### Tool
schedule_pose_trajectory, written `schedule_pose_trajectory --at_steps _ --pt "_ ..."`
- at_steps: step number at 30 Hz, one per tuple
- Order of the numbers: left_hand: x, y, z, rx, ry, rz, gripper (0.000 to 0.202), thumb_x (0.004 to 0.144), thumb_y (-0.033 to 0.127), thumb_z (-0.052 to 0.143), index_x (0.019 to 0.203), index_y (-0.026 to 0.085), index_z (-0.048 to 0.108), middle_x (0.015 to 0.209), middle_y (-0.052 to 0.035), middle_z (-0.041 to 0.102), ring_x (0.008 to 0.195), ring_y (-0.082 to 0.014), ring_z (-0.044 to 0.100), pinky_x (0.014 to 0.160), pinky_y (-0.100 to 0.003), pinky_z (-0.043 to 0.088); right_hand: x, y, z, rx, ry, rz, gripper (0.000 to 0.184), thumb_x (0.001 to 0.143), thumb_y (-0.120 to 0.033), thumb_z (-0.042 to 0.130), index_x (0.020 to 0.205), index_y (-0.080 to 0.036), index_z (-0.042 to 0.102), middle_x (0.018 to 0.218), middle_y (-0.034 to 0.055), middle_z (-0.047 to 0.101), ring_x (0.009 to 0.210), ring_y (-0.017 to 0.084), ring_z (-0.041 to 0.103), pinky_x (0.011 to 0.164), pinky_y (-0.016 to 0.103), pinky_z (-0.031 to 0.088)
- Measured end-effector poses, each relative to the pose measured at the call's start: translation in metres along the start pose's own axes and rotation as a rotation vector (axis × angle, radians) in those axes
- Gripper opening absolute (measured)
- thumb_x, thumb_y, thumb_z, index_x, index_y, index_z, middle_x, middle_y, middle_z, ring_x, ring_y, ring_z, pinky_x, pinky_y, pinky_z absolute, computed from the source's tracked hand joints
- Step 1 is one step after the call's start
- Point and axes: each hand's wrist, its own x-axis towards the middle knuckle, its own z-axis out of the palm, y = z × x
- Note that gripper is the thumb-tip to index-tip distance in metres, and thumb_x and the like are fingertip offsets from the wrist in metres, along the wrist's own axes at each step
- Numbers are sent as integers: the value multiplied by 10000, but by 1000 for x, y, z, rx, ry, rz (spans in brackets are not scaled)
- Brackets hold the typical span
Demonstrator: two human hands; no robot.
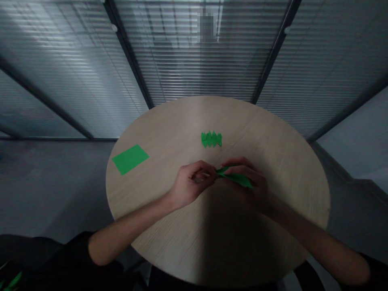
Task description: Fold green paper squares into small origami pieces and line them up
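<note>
Between my two hands, just above the middle of the table, is a folded piece of green paper (241, 179). My left hand (194, 182) pinches its left end between thumb and fingertips. My right hand (253, 184) is closed around the rest of it, with fingers over the far side; the thumb is mostly hidden. Beyond the hands lies a small green folded paper piece (211, 139) with zigzag edges, touched by neither hand. To the left, a flat green sheet of paper (130, 159) rests near the table edge.
The round wooden table (169, 242) stands in front of me. Behind it rise glass panels with blinds (200, 72) and dark frames. Grey floor (60, 182) shows on the left. A bit of green (13, 281) shows at the lower left corner.
</note>
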Motion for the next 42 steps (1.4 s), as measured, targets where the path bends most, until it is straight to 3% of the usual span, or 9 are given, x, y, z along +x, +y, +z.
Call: schedule_pose_trajectory --at_steps 9,22,27,33,37,42 --pt "-1 -1 4 -63 26 -9 127 852 213 764 954 157 712 928 -72 797 717 -141 754 616 -207 633 2 -4 3 81 31 49 106 953 -156 700 1006 -249 706 1066 51 731 921 176 731 758 322 607" --pt "0 6 5 -84 47 26 74 832 188 774 808 156 712 908 -74 810 689 -119 736 600 -178 613 2 -5 4 39 86 108 94 959 -157 671 984 -247 679 1037 46 702 918 170 697 792 336 579" --pt "-1 2 7 -116 61 -8 122 817 192 789 881 164 689 900 -61 794 711 -128 745 616 -179 629 1 -4 7 49 97 149 71 972 -179 661 975 -249 662 1024 36 690 889 164 678 759 327 563" --pt "1 3 11 -280 40 -76 202 804 197 802 924 179 640 865 -25 766 711 -130 750 611 -184 645 -2 -2 7 60 91 107 110 974 -148 661 1009 -252 650 1050 32 693 905 153 686 763 307 560" --pt "1 4 10 -262 19 -107 158 817 205 797 880 164 658 837 -35 775 624 -104 725 557 -153 612 -3 -1 6 68 69 90 139 980 -139 651 1047 -260 647 1077 36 697 937 161 697 795 317 572" --pt "-1 3 9 -234 28 -82 125 827 203 783 846 162 666 886 -56 790 645 -109 731 592 -174 631 -1 -2 6 63 54 62 152 986 -136 642 1073 -260 659 1089 47 693 960 168 705 813 330 583"
